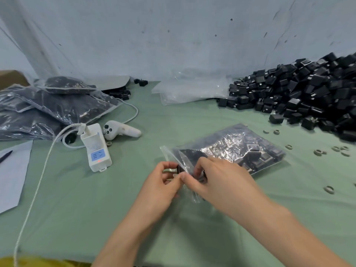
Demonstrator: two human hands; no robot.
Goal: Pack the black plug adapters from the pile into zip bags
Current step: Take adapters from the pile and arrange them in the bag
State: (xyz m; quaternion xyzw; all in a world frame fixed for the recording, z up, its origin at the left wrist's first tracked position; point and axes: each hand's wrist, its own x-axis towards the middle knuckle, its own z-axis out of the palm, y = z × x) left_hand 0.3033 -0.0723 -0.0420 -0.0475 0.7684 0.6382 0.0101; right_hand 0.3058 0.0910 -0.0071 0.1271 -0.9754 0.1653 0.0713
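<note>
A clear zip bag (231, 149) full of black plug adapters lies on the green cloth in front of me. My left hand (163, 185) pinches a black adapter with metal prongs at the bag's open mouth. My right hand (217, 180) grips the mouth's edge, fingers curled over the plastic. A large pile of loose black adapters (300, 95) rises at the right, against the grey backdrop. The part of the adapter between my fingers is mostly hidden.
Filled bags (57, 105) are stacked at the left. A white power strip (96, 147) with its cable and a white controller (119, 130) lie left of centre. Empty clear bags (188, 89) rest at the back. Small grey rings (317, 151) are scattered at the right.
</note>
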